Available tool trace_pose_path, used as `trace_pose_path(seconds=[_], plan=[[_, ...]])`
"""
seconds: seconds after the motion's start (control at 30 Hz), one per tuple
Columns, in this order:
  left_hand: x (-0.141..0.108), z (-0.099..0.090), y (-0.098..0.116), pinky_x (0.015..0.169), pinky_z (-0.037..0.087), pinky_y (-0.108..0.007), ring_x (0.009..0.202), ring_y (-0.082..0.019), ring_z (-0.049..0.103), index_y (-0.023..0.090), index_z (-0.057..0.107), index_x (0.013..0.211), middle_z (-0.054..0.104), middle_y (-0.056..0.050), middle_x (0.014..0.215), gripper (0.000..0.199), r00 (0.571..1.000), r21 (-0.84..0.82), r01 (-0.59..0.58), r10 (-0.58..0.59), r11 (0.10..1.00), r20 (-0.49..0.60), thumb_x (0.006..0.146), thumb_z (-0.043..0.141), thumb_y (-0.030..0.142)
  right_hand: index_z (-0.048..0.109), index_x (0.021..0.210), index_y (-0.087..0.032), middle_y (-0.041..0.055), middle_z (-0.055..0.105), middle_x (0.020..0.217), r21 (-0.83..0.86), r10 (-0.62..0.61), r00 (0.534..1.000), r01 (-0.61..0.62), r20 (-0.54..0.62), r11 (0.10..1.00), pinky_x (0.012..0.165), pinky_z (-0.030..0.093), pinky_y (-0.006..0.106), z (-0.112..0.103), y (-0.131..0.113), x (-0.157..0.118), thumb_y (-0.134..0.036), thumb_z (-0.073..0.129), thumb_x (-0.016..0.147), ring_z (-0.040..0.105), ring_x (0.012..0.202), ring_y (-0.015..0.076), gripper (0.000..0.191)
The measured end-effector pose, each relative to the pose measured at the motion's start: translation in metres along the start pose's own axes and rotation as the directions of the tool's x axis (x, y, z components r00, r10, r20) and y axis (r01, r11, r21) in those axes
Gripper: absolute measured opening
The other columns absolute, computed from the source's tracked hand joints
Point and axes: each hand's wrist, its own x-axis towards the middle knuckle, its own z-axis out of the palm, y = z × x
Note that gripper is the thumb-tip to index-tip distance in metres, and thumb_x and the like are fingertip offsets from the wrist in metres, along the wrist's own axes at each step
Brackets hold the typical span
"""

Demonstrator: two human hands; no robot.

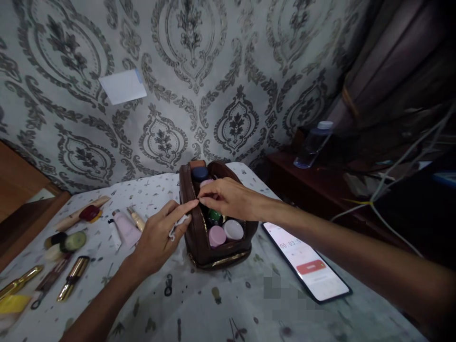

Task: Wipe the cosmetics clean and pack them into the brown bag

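Note:
A brown toiletry bag (217, 259) with gold zips stands unzipped on the printed cloth. Inside it are a pink-lidded jar (217, 235), a white-lidded jar (233, 230), a dark blue lid (200, 174) and a green item (214, 217), partly covered by my arm. My left hand (162, 235) grips the bag's left side, its index finger stretched along the rim and thumb lower down. Over the bag's opening, my right hand (224, 197) has thumb and index finger pinched together at the left zip edge, close to the left fingertip. Whatever the pinch holds is hidden.
Cosmetics lie to the left, including a pink tube (126, 229), a gold-and-black tube (73, 278) and a green round container (75, 241). A phone (308, 266) showing a timer lies right of the bag. A water bottle (313, 145) stands on dark red furniture, near white cables (388, 173).

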Motion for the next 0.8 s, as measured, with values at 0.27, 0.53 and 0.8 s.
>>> trace_pose_path(seconds=[0.27,0.53,0.8], plan=[[-0.004,-0.001,-0.001,0.073,0.049,-0.026,0.085,-0.017,0.061,0.024,0.054,0.138,0.061,-0.006,0.094,0.042,0.999,0.004,0.032,-0.032,0.999,0.028,0.102,0.037,0.035,0.064,0.066,-0.015,-0.0050,0.048,0.056,-0.017,0.043,0.998,-0.042,0.045,0.999,0.054,0.025,0.023,-0.004,-0.004,0.001,-0.008,0.054,0.084,0.040,0.052,0.0074,0.021],[-0.010,-0.001,-0.003,0.088,0.051,-0.030,0.105,-0.021,0.063,0.026,0.050,0.140,0.067,-0.009,0.111,0.043,0.997,-0.033,0.067,-0.065,0.997,0.049,0.101,0.038,0.039,0.063,0.069,-0.014,-0.0044,0.051,0.060,-0.026,-0.040,0.988,0.045,0.152,0.999,0.059,0.029,0.023,-0.011,-0.013,-0.003,-0.010,0.052,0.084,0.042,0.055,0.0080,0.019],[-0.050,-0.002,-0.013,0.088,0.051,-0.032,0.100,-0.022,0.065,0.018,0.050,0.135,0.068,-0.011,0.110,0.043,0.974,-0.083,0.227,-0.224,0.970,0.046,0.099,0.041,0.041,0.059,0.093,-0.018,0.0042,0.066,0.082,0.156,0.018,0.999,-0.024,0.044,0.988,0.064,0.045,0.025,0.006,0.005,-0.001,-0.029,0.050,0.087,0.061,0.074,0.0158,0.015]])
